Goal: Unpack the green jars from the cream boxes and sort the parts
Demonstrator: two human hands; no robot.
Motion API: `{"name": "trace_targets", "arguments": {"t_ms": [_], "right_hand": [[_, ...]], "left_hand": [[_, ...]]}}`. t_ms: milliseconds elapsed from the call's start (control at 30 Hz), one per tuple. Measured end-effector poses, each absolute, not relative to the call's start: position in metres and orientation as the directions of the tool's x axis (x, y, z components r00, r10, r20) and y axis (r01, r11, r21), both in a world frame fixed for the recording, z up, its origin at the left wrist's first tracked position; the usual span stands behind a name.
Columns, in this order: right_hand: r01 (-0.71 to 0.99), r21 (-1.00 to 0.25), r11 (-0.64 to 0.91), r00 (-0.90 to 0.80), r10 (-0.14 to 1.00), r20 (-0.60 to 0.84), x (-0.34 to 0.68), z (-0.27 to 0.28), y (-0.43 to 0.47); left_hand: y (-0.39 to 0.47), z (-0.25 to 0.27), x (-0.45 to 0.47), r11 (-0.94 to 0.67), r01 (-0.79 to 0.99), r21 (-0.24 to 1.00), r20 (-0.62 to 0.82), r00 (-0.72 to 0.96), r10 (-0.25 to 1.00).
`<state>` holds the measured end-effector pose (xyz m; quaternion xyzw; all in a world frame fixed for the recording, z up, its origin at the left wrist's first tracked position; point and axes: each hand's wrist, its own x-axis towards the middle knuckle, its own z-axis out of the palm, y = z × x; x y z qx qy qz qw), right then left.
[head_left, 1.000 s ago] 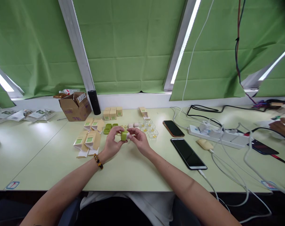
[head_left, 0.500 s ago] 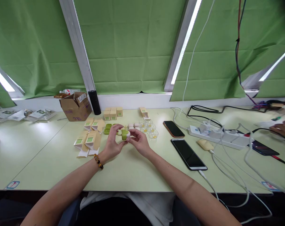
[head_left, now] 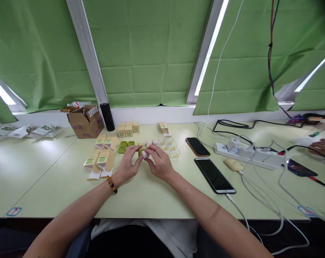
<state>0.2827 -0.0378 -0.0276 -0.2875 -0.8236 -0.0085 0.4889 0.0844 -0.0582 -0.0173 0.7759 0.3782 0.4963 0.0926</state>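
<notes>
Both hands meet over the table at a small rounded green case (head_left: 141,151) with a white piece (head_left: 145,154) at its right side. My left hand (head_left: 129,164) pinches the green part between thumb and fingers, hiding much of it. The fingers of my right hand (head_left: 160,162) are closed round the white piece from the right. Whether the two pieces are joined cannot be made out. Just behind the hands lie several green square pieces (head_left: 123,147), pale pinkish-white pieces (head_left: 152,142) and clear plastic cups (head_left: 175,153) with yellow inside.
Opened cardboard packages (head_left: 105,159) lie left, small closed boxes (head_left: 128,129) behind. A brown carton (head_left: 86,123) and black cylinder (head_left: 107,116) stand by the wall. Two phones (head_left: 215,176), a power strip (head_left: 248,156) and tangled cables fill the right, near another person's hand (head_left: 323,148).
The case has turned in my hands, so its white piece faces me more and less green shows. My right fingers have moved up over the white piece.
</notes>
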Motion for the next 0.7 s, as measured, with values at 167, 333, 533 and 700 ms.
{"name": "trace_targets", "arguments": {"t_ms": [167, 333, 533, 700], "right_hand": [[0.523, -0.167, 0.836, -0.409, 0.418, 0.811, 0.2827, -0.0275, -0.0381], [0.564, -0.05, 0.825, -0.403, 0.327, 0.855, 0.2823, -0.0261, -0.0364], [0.559, -0.017, 0.829, -0.432, 0.309, 0.847, 0.2823, -0.024, -0.036], [0.56, -0.035, 0.827, -0.445, 0.336, 0.83, 0.2818, -0.0241, -0.0363]], "left_hand": [[-0.0581, -0.0206, 0.0879, -0.661, 0.463, 0.591, 0.675, 0.165, 0.719], [-0.0592, -0.0213, 0.0915, -0.641, 0.447, 0.624, 0.656, 0.145, 0.74], [-0.0591, -0.0208, 0.0919, -0.639, 0.462, 0.615, 0.67, 0.122, 0.732], [-0.0577, -0.0219, 0.0913, -0.637, 0.5, 0.586, 0.672, 0.14, 0.727]]}}
